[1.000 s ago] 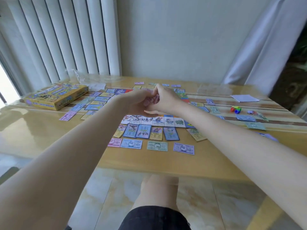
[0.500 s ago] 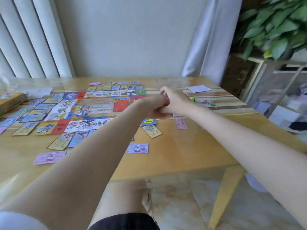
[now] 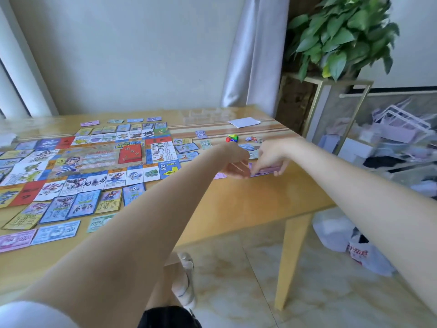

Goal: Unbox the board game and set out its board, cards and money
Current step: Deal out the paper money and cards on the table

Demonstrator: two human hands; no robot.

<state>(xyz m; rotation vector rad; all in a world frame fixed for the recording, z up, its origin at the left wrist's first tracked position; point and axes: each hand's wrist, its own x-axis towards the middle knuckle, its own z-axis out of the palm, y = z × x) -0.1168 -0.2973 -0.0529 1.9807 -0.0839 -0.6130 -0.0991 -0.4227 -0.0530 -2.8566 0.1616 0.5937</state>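
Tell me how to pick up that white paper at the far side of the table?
The white paper lies flat on the table, so there is nothing to wrap around. Probably best: come from above, slide it off the table's nearby right edge, then pinch the overhanging corner with your fingers.

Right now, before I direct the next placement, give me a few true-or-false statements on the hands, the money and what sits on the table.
1. The right hand pinches purple paper banknotes low over the yellow wooden table. True.
2. The colourful game board is folded shut. False: it lies open and flat.
3. The left hand rests on the board. False: it is beside the right hand, right of the board.
4. A white paper sheet lies near the table's far right corner. True.
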